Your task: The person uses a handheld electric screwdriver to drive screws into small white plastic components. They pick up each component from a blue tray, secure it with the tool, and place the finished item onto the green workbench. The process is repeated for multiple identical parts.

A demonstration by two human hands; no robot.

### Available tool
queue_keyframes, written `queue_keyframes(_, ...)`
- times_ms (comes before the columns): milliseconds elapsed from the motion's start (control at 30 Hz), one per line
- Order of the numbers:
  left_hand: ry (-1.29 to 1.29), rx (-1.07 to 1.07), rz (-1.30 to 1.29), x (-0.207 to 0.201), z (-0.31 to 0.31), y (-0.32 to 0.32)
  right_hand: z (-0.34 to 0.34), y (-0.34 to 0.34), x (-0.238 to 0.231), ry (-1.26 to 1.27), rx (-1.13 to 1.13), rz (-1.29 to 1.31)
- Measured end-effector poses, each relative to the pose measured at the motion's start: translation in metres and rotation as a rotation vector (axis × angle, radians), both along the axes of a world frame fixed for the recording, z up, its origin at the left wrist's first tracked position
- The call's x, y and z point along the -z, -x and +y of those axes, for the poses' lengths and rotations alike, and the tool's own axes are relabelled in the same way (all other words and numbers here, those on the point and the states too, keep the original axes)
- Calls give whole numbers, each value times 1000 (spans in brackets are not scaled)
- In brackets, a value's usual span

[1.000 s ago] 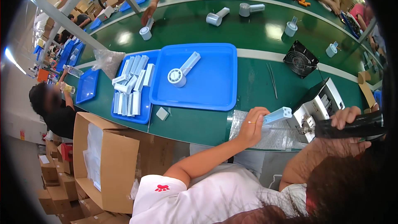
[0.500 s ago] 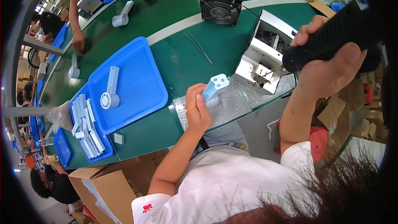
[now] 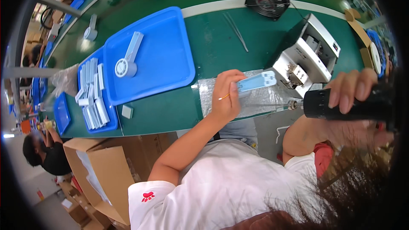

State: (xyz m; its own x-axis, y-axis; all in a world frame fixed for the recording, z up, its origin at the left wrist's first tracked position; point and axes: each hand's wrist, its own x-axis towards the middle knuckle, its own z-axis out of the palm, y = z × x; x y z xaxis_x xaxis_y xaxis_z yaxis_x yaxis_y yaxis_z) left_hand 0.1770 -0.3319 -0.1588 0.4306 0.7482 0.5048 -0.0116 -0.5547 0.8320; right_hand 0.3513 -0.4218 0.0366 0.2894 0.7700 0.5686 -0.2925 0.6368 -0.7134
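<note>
My left hand point(image 3: 227, 97) is closed around a light-blue plastic handle piece point(image 3: 258, 81), its holed end pointing right. A sheet of bubble wrap point(image 3: 208, 96) lies beneath it on the green bench. In my right hand point(image 3: 354, 86) is a black electric screwdriver point(image 3: 316, 103), held nearly level. Its thin bit points left toward the handle piece, apart from its holed end. Part of the right hand is blurred. Just beyond the screwdriver stands a white box-shaped screw feeder point(image 3: 287, 59) with an open top.
A blue tray point(image 3: 170, 55) holds one light-blue handheld fan point(image 3: 126, 67). Left of it, another blue tray point(image 3: 111, 121) carries several pale handle parts. Tweezers point(image 3: 237, 33) and a black cooling fan point(image 3: 267, 1) lie farther back. A cardboard box point(image 3: 117, 179) stands below the bench edge.
The screwdriver has come down from above the feeder and swung level, its bit now pointing left. My left hand has tilted the handle piece toward the right. The whole view has shifted.
</note>
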Motion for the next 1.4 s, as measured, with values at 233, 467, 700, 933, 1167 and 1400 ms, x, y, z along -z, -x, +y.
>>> queue_keyframes(233,-7,14,20,-2,0,4,30,26,17,6,384,41)
queue_keyframes(467,20,24,-4,-1,0,3,37,25,26,39,547,44)
queue_keyframes(700,-5,20,7,0,1,3,42,31,32,30,564,94)
queue_keyframes(933,-2,22,7,-2,-2,4,37,36,38,-79,457,114)
queue_keyframes(1167,-47,2,23,-3,-3,1,37,34,46,-44,338,237)
queue_keyframes(1400,2,-6,-10,3,-1,-1,1,-20,-9,-156,234,70)
